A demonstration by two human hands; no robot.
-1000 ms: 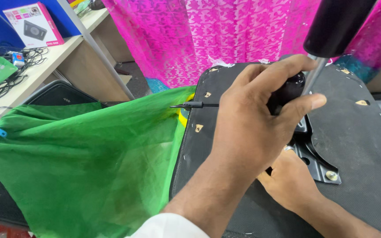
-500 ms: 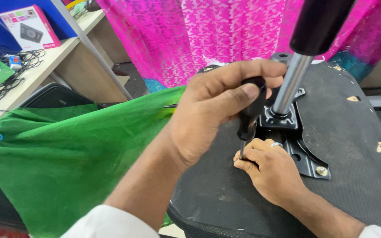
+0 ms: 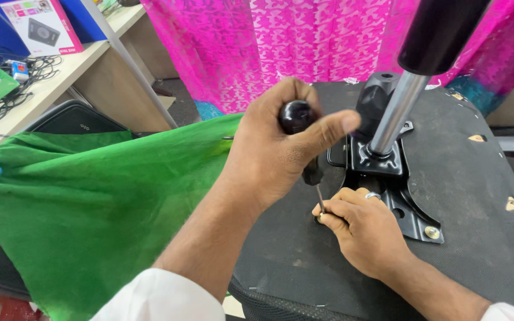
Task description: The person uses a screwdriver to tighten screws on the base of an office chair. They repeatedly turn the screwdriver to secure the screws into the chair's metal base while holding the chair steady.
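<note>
My left hand (image 3: 272,157) is shut on the round black handle of a screwdriver (image 3: 297,116), held upright over the upturned black chair seat (image 3: 477,190). Its thin shaft runs down to the seat just left of the black metal mounting plate (image 3: 410,209). There my right hand (image 3: 361,235) pinches the lower end of the shaft between fingertips, with a ring on one finger. The shaft's very tip and whatever lies under it are hidden by those fingers. A silver gas-lift column (image 3: 395,113) with a black sleeve (image 3: 441,32) rises from the plate.
A green cloth (image 3: 90,202) drapes over the seat's left side. Pink patterned fabric (image 3: 292,41) hangs behind. A black knob (image 3: 376,98) sits beside the column. A brass bolt (image 3: 431,232) is in the plate's corner. A wooden shelf (image 3: 72,71) holds a box and cables.
My left hand has turned the screwdriver from lying level to standing upright and brought its tip down to the seat. My right hand has closed its fingers around the shaft's lower end.
</note>
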